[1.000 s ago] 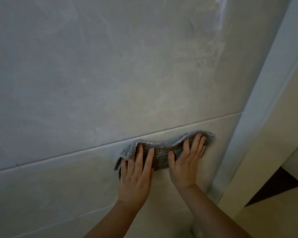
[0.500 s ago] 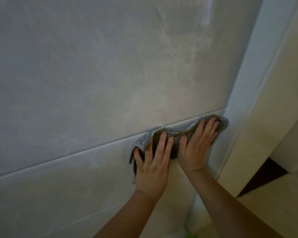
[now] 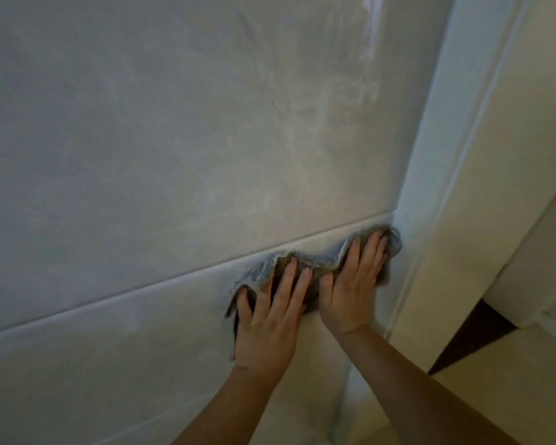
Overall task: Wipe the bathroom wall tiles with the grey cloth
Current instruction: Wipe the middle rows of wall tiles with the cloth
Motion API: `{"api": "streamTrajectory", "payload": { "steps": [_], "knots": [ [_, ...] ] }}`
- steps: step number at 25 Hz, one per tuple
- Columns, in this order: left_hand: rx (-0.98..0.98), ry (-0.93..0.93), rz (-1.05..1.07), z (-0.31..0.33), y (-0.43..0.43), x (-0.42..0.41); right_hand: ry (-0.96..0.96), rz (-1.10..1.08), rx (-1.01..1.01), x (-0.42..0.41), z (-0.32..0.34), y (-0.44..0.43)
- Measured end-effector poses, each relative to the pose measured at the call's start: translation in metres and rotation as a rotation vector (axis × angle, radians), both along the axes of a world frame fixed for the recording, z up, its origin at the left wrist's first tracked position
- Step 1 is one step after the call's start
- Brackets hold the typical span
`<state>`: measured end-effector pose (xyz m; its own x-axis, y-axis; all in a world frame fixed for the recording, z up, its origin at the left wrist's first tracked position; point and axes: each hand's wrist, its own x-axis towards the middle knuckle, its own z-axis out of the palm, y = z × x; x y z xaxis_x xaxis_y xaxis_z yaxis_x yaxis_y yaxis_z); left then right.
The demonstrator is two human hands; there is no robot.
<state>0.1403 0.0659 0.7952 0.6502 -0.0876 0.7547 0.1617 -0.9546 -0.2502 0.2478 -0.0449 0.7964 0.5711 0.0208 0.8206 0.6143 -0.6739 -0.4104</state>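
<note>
The grey cloth point(image 3: 308, 263) lies rumpled against the wall tiles point(image 3: 174, 155), just below a horizontal grout line. Both my hands press it flat to the lower tile with straight fingers. My left hand point(image 3: 270, 319) covers the cloth's left half. My right hand point(image 3: 353, 284) covers its right half, fingertips near the cloth's right end, which touches the white door frame point(image 3: 430, 187). Much of the cloth is hidden under my palms.
Pale smears mark the big upper tile point(image 3: 318, 123). The door frame runs up the right side, with a cream door panel point(image 3: 511, 155) beyond it. A dark gap point(image 3: 469, 335) and light floor point(image 3: 495, 396) lie at the lower right.
Both hands have slid the cloth to the right along the lower tile, from mid-tile until its right end reached the door frame. The cloth has bunched up a little.
</note>
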Motion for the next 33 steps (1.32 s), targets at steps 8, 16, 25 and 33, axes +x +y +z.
{"api": "streamTrajectory", "payload": {
  "steps": [8,16,25,33],
  "knots": [
    [-0.050,-0.134,-0.025,0.061,0.048,-0.036,-0.097,-0.077,0.146,-0.029,0.071,0.051],
    [0.056,-0.048,0.039,0.044,0.178,-0.163,-0.066,-0.036,0.103,-0.152,0.025,0.180],
    [0.077,-0.124,0.138,-0.012,0.231,-0.200,-0.304,0.052,-0.044,-0.189,-0.007,0.222],
    [0.062,-0.371,0.105,0.011,0.252,-0.205,-0.457,0.092,0.047,-0.186,0.008,0.240]
  ]
}}
